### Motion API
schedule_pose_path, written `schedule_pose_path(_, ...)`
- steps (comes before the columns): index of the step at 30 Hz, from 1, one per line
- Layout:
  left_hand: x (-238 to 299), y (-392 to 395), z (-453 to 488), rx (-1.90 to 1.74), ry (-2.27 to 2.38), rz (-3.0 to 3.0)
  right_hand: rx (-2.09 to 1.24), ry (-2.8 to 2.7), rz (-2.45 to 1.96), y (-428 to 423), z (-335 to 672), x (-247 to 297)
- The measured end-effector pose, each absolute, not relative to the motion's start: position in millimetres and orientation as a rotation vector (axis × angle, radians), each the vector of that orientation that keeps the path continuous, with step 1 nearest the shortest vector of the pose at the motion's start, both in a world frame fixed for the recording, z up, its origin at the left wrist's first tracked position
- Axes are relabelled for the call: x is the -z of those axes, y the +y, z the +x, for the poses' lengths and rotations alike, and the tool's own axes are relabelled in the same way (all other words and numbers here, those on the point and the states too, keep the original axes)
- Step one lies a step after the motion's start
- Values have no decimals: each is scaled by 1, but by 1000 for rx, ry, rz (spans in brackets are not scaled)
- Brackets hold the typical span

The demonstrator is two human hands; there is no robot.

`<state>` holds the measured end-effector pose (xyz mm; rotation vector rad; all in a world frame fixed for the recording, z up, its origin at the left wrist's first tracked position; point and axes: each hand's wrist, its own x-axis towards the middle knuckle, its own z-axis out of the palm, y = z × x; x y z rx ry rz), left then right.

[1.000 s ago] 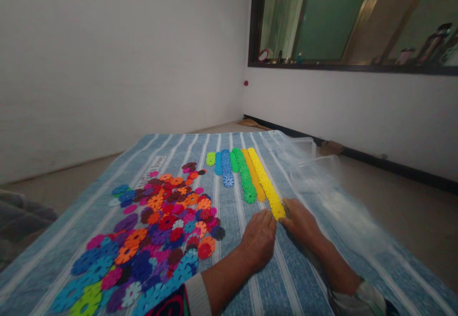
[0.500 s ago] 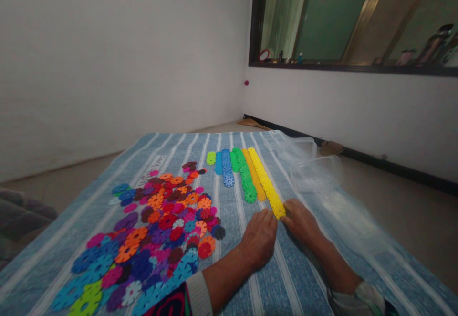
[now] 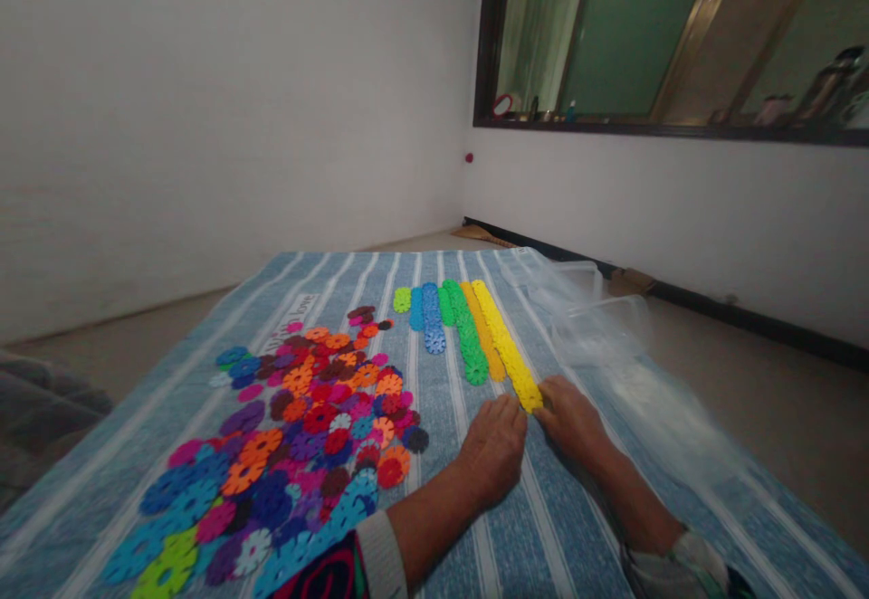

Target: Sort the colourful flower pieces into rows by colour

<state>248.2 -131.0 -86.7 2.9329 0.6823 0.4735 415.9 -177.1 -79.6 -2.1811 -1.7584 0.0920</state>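
A long row of overlapping yellow snowflake discs [image 3: 506,341] lies slanted on the striped cloth. At its near end, my left hand [image 3: 495,450] is closed, with the fingertips against the row's left edge. My right hand [image 3: 577,423] grips the same end from the right, fingers bent; its fingertips are partly hidden. Left of the yellow row run an orange-yellow row [image 3: 489,337], a long green row [image 3: 468,337] and a shorter green one [image 3: 446,303]. Beyond these are a dark blue row [image 3: 433,318], a lighter blue row [image 3: 416,309] and a short lime-green row [image 3: 402,299].
A loose heap of mixed snowflake discs [image 3: 319,418] spreads over the left side of the cloth [image 3: 462,527]. Clear plastic boxes [image 3: 601,323] stand at the right edge, with a transparent plastic sheet or bag [image 3: 669,418] nearer me. Walls rise beyond the table.
Almost nothing differs. Both hands stay at the near end of the yellow row, and the view has shifted very slightly.
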Motion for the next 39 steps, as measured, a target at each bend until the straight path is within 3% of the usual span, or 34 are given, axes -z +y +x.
schedule_pose_path(39, 82, -135, 241, -363, 708, 2981, -106, -1773, -2118, -178, 421, 80)
